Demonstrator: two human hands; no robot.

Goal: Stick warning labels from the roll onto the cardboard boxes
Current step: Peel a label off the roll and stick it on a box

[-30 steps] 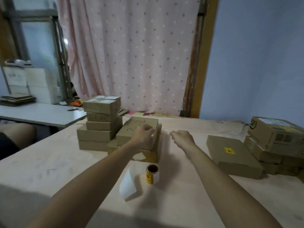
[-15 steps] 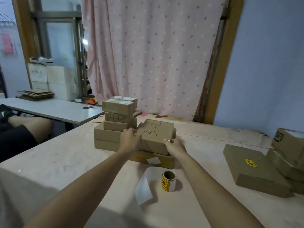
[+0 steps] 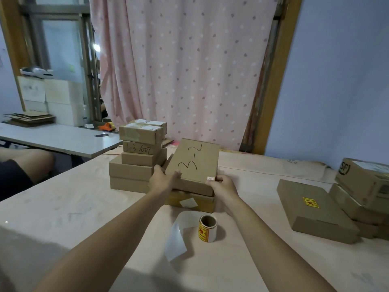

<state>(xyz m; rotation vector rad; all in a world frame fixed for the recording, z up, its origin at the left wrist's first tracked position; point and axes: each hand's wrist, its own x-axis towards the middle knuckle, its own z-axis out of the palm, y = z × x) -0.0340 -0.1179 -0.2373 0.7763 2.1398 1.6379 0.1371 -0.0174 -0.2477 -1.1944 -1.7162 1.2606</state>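
Note:
A flat cardboard box marked "3-2" (image 3: 194, 163) is tilted up off a lower box (image 3: 189, 202) at the table's middle. My left hand (image 3: 163, 179) grips its near left corner and my right hand (image 3: 223, 184) grips its near right corner. The label roll (image 3: 208, 228) stands upright in front of the boxes, showing a yellow and red label, with a strip of white backing paper (image 3: 176, 239) trailing to its left. A flat box with a yellow warning label (image 3: 313, 209) lies to the right.
A stack of several cardboard boxes (image 3: 140, 157) stands just left of the held box. More boxes (image 3: 366, 182) are piled at the right edge. A white side table (image 3: 63, 140) and a seated person's leg (image 3: 25, 165) are to the left. A pink curtain (image 3: 183, 66) hangs behind.
Both hands have closed on the "3-2" box and tipped its near edge up off the lower box. The view has shifted left and closer.

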